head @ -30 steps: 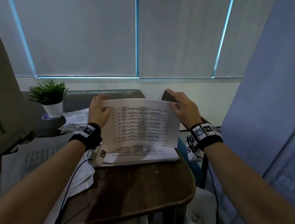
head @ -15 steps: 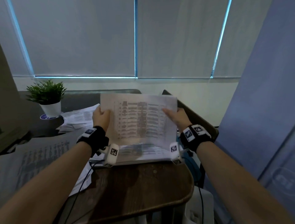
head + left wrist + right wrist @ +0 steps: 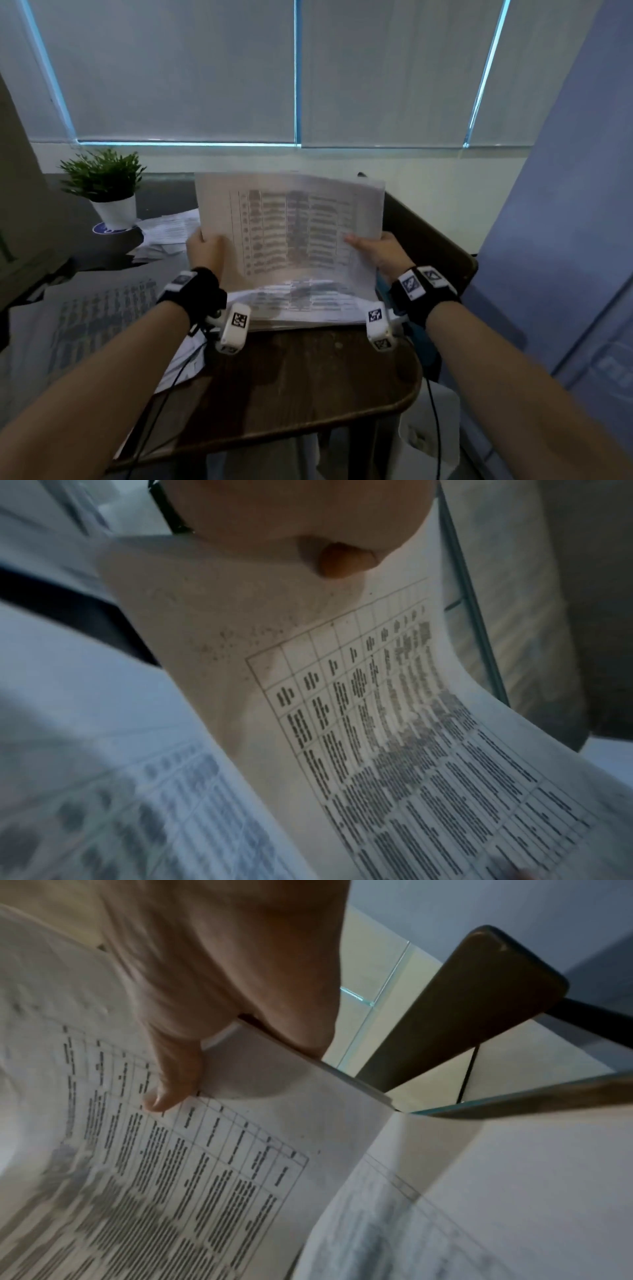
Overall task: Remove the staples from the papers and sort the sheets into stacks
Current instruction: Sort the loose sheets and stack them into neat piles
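- While both hands lift a sheaf of printed sheets (image 3: 291,236) upright above the desk, the largest surfaces behind are matte grey roller blinds (image 3: 171,68) with thin bright seams of light between them.
- Brown wooden desk (image 3: 308,387): rounded near edge, worn and scuffed top with pale marks.
- Dark glossy table (image 3: 44,308) to the left reflects a printed grid of text.
- Flat stack of paper (image 3: 308,308) lies on the desk under the lifted sheaf, printed with the same kind of table; the writing is too blurred to read.
- Lifted sheaf: thin white paper, slightly bowed, carrying a ruled grid of rows and columns filled with dark text that cannot be read; several sheet edges show at its right side in the right wrist view.
- Loose white papers (image 3: 168,233) lie in a rumpled pile on the dark table, beside the plant.
- Small potted plant (image 3: 106,181): spiky green leaves in a smooth white tapered pot, standing on a blue round label whose lettering is unreadable.
- Left hand (image 3: 205,253) pinches the sheaf's left edge, thumb in front.
- Right hand (image 3: 380,253) pinches the right edge, thumb (image 3: 171,1085) pressed flat on the printed face.
- Black wrist straps carry white blocks with square black-and-white coded tags.
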